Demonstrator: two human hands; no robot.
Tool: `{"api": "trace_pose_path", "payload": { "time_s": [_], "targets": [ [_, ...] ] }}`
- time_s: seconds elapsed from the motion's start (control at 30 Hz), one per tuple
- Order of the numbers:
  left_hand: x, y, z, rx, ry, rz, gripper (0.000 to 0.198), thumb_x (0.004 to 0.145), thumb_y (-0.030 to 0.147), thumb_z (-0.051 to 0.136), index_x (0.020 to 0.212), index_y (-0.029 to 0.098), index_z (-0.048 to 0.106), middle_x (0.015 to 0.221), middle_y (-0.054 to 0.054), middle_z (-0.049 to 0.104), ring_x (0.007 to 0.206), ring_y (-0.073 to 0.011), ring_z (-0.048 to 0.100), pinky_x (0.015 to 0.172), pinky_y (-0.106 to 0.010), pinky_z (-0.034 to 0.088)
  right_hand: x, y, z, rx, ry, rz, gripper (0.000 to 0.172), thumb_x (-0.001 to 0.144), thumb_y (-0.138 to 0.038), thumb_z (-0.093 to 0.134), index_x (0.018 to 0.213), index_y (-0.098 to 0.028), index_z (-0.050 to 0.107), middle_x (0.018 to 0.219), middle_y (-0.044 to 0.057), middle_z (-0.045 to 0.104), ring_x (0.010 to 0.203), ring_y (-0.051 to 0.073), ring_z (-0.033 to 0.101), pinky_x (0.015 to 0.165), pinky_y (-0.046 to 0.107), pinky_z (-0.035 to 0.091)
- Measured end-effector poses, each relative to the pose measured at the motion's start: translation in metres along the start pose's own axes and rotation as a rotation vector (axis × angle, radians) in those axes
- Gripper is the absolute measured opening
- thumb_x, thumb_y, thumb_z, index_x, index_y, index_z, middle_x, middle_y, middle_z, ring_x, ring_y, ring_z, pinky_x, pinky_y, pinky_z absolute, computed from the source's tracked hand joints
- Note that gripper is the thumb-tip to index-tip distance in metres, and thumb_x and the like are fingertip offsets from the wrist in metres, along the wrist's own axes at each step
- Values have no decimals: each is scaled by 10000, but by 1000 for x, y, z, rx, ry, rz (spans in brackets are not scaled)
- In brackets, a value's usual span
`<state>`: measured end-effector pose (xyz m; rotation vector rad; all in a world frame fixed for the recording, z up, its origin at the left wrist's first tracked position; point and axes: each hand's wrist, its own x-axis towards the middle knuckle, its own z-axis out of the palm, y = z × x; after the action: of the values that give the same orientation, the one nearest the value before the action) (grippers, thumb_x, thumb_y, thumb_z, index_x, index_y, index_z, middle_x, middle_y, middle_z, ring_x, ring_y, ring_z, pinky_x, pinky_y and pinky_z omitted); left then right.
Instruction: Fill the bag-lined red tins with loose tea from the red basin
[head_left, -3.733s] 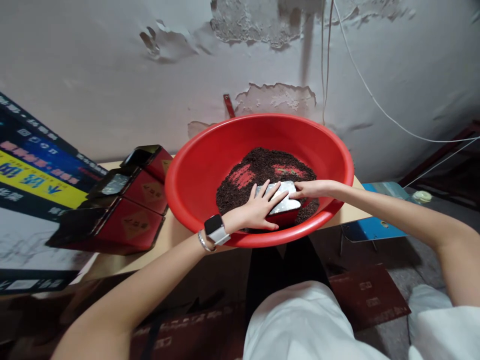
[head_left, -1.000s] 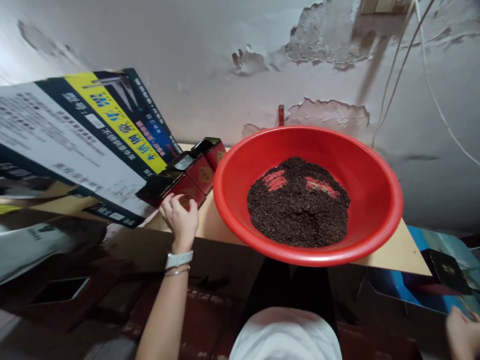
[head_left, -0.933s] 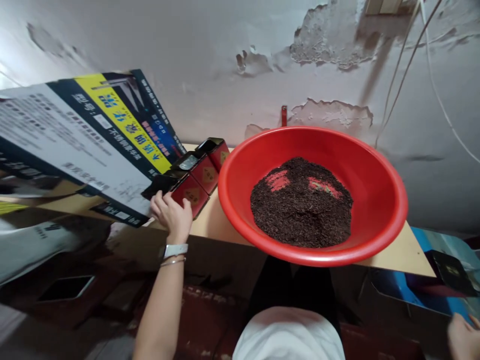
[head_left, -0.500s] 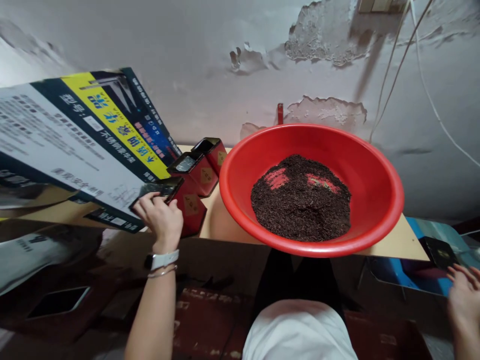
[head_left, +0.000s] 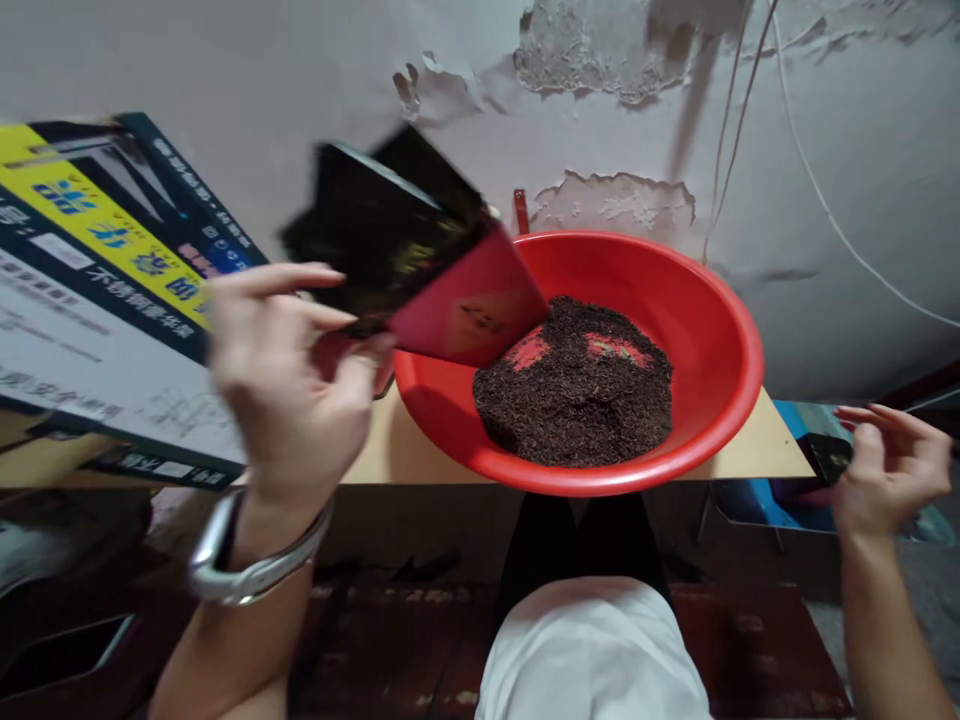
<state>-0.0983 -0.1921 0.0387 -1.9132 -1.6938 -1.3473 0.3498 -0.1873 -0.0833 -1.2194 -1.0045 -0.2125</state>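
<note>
My left hand (head_left: 296,365) grips a red-and-black box (head_left: 472,305) by its dark end, thumb below and fingers above. It is raised and tilted over the left rim of a large red basin (head_left: 705,310); motion blurs it. A gold-brown label shows on its red side. Dark, loose, tea-like bits (head_left: 577,415) cover the basin's floor, with two bare red patches among them. Out to the right, my right hand (head_left: 892,470) holds nothing, its fingers apart and slightly curled. A dark box (head_left: 825,455) lies just beyond it on a blue surface. Part of another red box peeks out behind my left hand.
The basin stands on a narrow light-wood table (head_left: 780,445). A big printed carton (head_left: 97,320) leans at the left. Behind is a wall (head_left: 247,70) with peeling plaster and hanging cables (head_left: 727,140). A phone-like device (head_left: 67,655) lies low at the left.
My left hand has lifted a red-and-black box from the row beside the carton and brought it right, over the basin's edge. My right hand has moved inward from the dark box. The view has shifted right.
</note>
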Motion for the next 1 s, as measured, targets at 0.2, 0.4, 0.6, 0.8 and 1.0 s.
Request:
{"api": "trace_pose_path", "payload": {
  "time_s": [0.2,0.4,0.6,0.8,1.0],
  "targets": [
    [-15,15,88,-339,-432,141,155,807,174,569,727,192,438,1107,-68,526,1007,-202,545,871,-373,482,-11,-62,49,65,-578,-208,186,858,-246,535,1015,-196,622,1000,86,663,930,215,643,852,430,519],
    [-47,13,122,-448,-754,200,141,827,116,507,747,197,423,1132,-91,496,1050,-201,524,940,-387,451,-21,-91,105,69,-1124,-708,306,845,-305,592,1124,-179,579,1262,130,562,1266,265,451,1024,472,400],
    [-54,7,123,-435,-850,257,101,846,135,484,767,196,468,1207,-91,484,1093,-197,524,959,-365,452,-44,-85,141,-163,-1566,-917,191,861,-282,589,968,-133,642,983,134,678,1023,248,615,943,429,421],
    [-55,1,119,-253,-660,160,170,922,274,417,987,192,551,1221,-104,509,1145,-240,519,991,-431,435,-59,-93,154,-441,-1813,-947,254,880,-272,529,1032,-141,685,828,127,708,723,224,677,628,294,479],
    [-63,-12,117,-125,-652,76,227,935,288,382,1060,167,528,1183,-116,547,1081,-250,552,938,-425,464,-47,-85,193,-566,-1789,-945,255,780,-332,661,920,-129,726,847,140,708,776,254,678,651,308,492]
  ]
}}
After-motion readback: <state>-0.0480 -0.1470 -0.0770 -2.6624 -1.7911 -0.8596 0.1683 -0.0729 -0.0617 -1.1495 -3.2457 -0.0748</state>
